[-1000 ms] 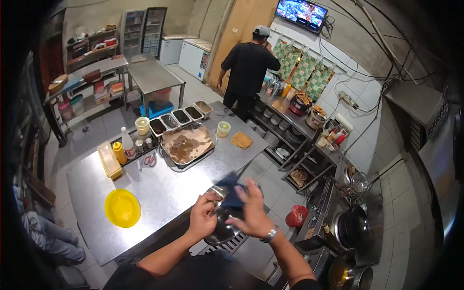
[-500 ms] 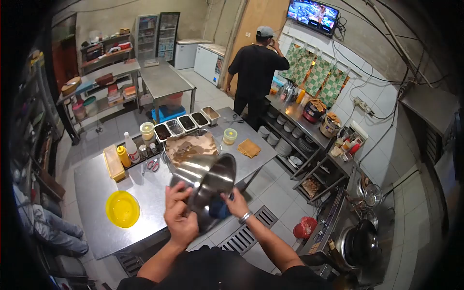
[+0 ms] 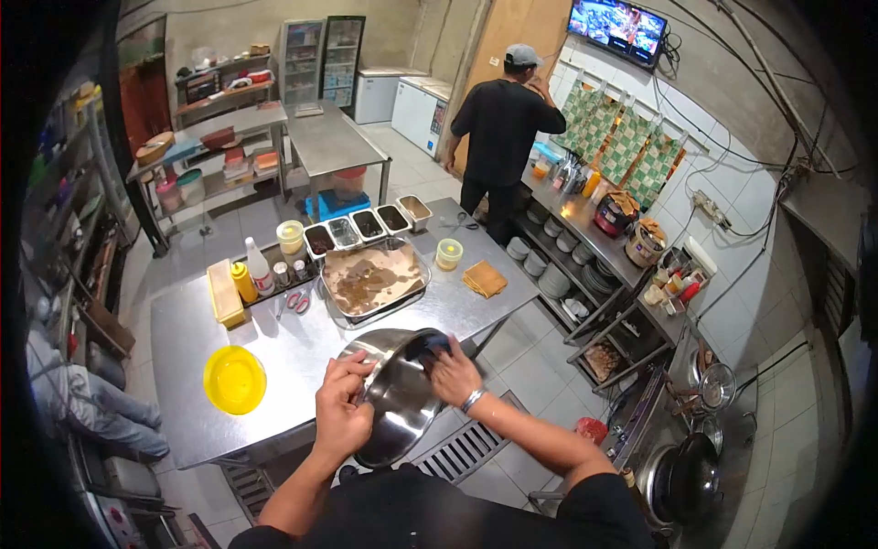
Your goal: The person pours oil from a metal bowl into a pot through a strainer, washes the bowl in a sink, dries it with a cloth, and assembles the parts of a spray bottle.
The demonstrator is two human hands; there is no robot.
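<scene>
A shiny metal mixing bowl (image 3: pixel 400 410) is tilted on its side in front of me, its inside turned toward the right. My left hand (image 3: pixel 344 401) grips its left rim. At the upper right rim, my right hand (image 3: pixel 455 373) presses a dark blue cloth (image 3: pixel 428 348) against the inner wall, partly hiding it. Just beyond the bowl, a rectangular metal tray (image 3: pixel 426 280) on the steel table holds light brown powder with darker wet patches. A yellow plastic bowl (image 3: pixel 235 380) sits on the table to my left.
Red-handled scissors (image 3: pixel 297 302), a yellow squeeze bottle (image 3: pixel 243 283), and a folded orange cloth (image 3: pixel 484 279) lie around the tray. Several metal containers (image 3: pixel 368 224) line the far side. Another person (image 3: pixel 508 128) stands beyond the table. A wok (image 3: pixel 692 476) is at the right.
The bowl has come lower and closer to my body. My right hand and the blue cloth have moved up from the bowl's lower right to its upper right rim. The view has shifted slightly.
</scene>
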